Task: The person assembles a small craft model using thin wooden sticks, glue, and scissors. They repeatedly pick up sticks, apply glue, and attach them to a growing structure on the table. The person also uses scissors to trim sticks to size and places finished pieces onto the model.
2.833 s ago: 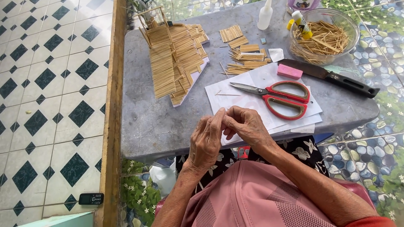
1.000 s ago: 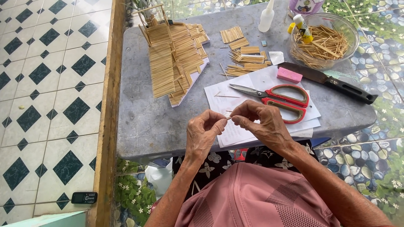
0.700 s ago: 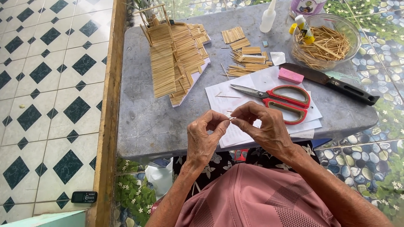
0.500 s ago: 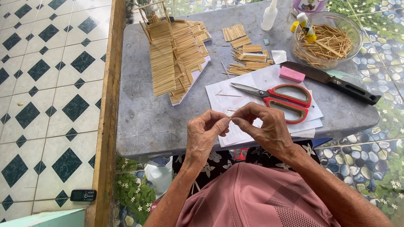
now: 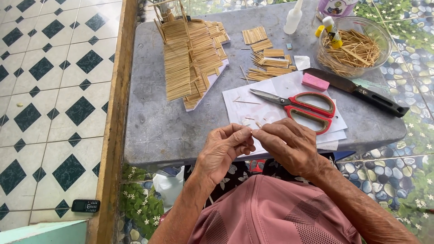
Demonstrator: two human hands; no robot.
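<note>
**A:** Start at the left. What was over there?

**B:** Nothing of the work itself: a small dark phone [image 5: 85, 206] lay on the tiled floor, well apart from the grey table [image 5: 153, 131]. On the table's far left part stood a model of glued sticks [image 5: 190, 58], its panels leaning together.

**A:** And the hands?

**B:** The left hand [image 5: 221, 151] was curled, thumb and forefinger pinched together on one end of a thin wooden stick [image 5: 251, 131]. The right hand [image 5: 289, 144] met it fingertip to fingertip and pinched the other end. The stick sat between the two hands, held just above the near table edge, over the white paper [image 5: 271, 108].

**A:** How would that stick handle?

**B:** My judgement: nearly weightless, stiff along its length but quick to snap if bent, and easy to lose from dry fingers. Gripping close to both ends with fingertips, as the hands did, looked right; squeezing mid-length would risk breaking it.

**A:** Further right?

**B:** Red-handled scissors [image 5: 300, 104] lay on the paper, a pink eraser [image 5: 315, 82] beside a dark knife [image 5: 361, 92], and a glass bowl [image 5: 377, 34] of loose sticks stood at the far right.
</note>
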